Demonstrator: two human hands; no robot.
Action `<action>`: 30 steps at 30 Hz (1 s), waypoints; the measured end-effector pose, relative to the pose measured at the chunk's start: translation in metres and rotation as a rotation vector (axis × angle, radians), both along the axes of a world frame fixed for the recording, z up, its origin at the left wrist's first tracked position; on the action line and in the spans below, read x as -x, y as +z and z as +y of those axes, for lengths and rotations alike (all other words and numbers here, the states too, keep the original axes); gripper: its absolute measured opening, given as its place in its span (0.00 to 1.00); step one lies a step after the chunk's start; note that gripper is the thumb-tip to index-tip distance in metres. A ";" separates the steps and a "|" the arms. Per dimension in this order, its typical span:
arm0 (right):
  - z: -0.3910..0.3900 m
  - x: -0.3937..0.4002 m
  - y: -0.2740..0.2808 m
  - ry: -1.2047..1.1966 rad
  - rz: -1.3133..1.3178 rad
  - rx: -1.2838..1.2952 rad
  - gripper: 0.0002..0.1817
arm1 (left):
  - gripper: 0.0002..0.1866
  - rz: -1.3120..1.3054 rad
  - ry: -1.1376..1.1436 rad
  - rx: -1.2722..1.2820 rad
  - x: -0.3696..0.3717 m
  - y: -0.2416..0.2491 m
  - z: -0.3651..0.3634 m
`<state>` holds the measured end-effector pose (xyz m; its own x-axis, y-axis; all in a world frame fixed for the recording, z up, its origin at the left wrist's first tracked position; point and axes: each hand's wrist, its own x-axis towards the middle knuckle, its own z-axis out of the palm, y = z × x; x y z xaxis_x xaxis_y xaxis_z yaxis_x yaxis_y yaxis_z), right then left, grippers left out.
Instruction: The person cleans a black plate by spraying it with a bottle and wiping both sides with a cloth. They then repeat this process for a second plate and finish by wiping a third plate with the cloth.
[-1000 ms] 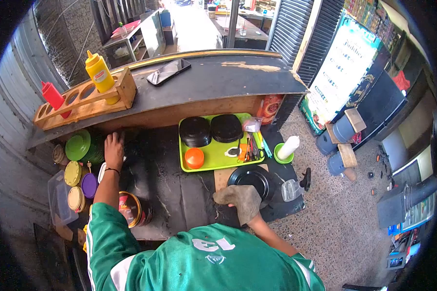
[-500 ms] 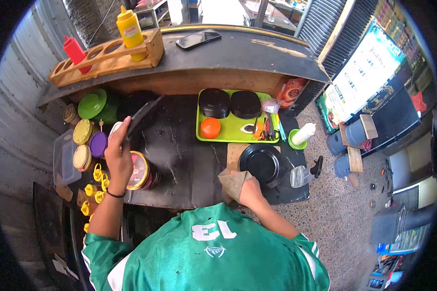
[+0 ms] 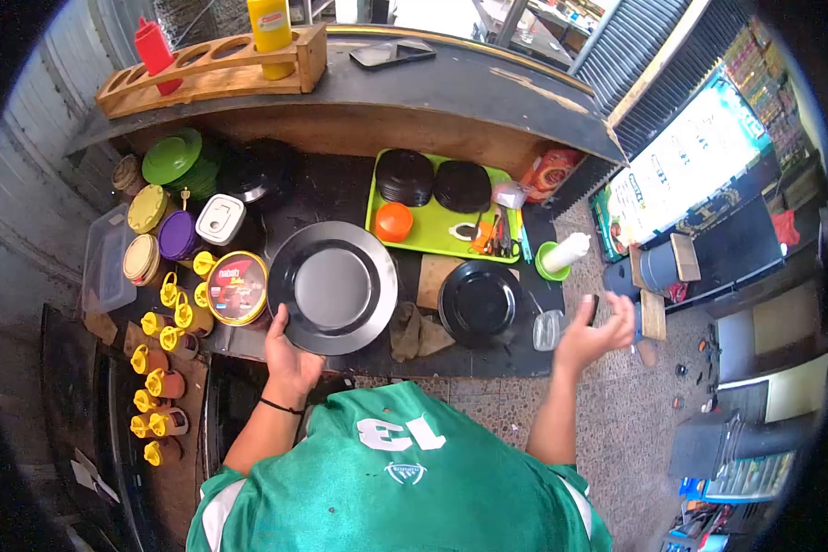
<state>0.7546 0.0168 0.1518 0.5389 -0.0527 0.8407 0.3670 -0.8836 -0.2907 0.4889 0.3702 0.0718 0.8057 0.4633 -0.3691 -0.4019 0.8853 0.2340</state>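
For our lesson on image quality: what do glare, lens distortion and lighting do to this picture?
Head view: wide-lens distortion bends the counter shelf into an arc, dark corners ring the scene; daylight nearly whitens the sign; soft sheen on the plate in the left hand.

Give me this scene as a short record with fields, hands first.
Left hand: the hand grips the rim of a black plate
Right hand: open, holding nothing visible, near the counter's right end
Counter: another black plate, a crumpled cloth between the plates, a round lidded tub
Green tray: orange bowl, two stacks of black dishes, utensils
Wooden rack: red bottle, yellow bottle
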 end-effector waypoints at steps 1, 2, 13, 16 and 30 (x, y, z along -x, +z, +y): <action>-0.024 -0.011 -0.011 -0.158 -0.057 0.011 0.22 | 0.29 0.022 -0.015 0.030 -0.001 -0.004 -0.007; -0.042 -0.016 -0.020 -0.299 0.013 -0.002 0.32 | 0.30 0.047 -0.025 0.035 -0.005 -0.007 -0.012; -0.093 -0.064 -0.144 0.540 0.538 -0.739 0.32 | 0.30 0.081 -0.156 0.026 -0.032 0.006 -0.035; -0.075 -0.058 -0.114 0.306 0.647 -0.683 0.17 | 0.30 0.052 -0.151 0.040 -0.038 0.008 -0.040; 0.042 0.064 -0.005 1.339 1.090 -0.517 0.09 | 0.33 -0.022 -0.257 0.044 -0.056 0.000 -0.049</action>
